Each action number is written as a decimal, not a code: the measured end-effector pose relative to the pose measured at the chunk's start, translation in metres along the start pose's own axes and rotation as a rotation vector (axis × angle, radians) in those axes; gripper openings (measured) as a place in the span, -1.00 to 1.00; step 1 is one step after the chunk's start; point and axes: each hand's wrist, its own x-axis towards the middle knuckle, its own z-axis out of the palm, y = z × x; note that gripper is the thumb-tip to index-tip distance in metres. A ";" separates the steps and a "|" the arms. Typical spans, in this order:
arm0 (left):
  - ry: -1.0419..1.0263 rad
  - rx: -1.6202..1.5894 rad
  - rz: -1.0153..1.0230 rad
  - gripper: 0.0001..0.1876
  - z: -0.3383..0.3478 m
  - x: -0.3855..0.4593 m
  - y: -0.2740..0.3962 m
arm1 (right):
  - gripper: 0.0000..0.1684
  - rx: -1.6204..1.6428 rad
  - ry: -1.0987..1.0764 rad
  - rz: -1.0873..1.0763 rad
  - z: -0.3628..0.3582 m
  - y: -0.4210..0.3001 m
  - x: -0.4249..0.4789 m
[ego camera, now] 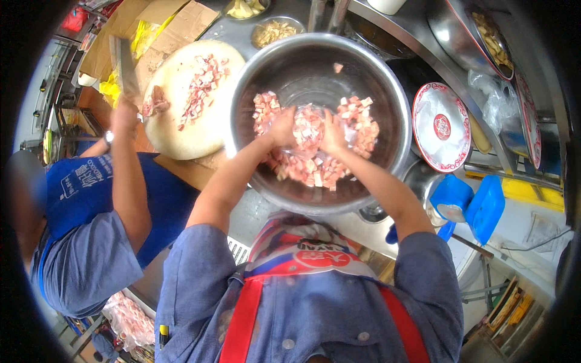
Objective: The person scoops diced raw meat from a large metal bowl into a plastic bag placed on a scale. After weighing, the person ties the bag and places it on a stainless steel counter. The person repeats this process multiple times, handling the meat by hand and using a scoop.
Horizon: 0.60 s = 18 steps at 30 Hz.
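A large stainless steel bowl (399,113) stands in front of me, with diced raw meat (363,113) spread in an arc over its bottom. Inside it, my left hand (282,129) and my right hand (334,134) grip opposite sides of a clear plastic bag of diced meat (309,129). Glossy film shows beside both hands; the bag's underside is hidden. One stray meat cube (338,67) clings to the bowl's far wall.
On the left, a co-worker's hand (123,120) raises a cleaver (122,68) over a round chopping board (163,131) bearing cut meat. Small bowls (302,28) of sliced food stand behind. A red-patterned plate (420,109) and a blue container (485,208) are to the right.
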 end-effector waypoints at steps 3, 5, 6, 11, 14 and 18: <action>0.007 -0.281 -0.103 0.07 0.007 0.004 -0.010 | -0.09 0.234 0.110 0.010 0.004 0.004 0.003; -0.068 -0.658 -0.275 0.01 0.005 0.003 -0.007 | -0.15 0.535 -0.023 0.099 -0.001 0.005 0.005; -0.089 -1.034 -0.351 -0.11 0.004 -0.002 -0.001 | -0.20 0.751 -0.207 0.198 -0.005 0.005 0.004; -0.371 -1.382 -0.292 -0.35 -0.033 -0.022 0.044 | -0.61 1.565 -0.577 0.614 -0.038 -0.008 -0.012; -0.319 -1.058 -0.302 -0.30 -0.047 -0.029 0.050 | -0.45 1.584 -0.572 0.601 -0.062 -0.013 -0.019; -0.040 -0.622 -0.220 -0.79 -0.047 -0.010 0.042 | -0.30 1.600 -0.473 0.565 -0.088 0.003 -0.014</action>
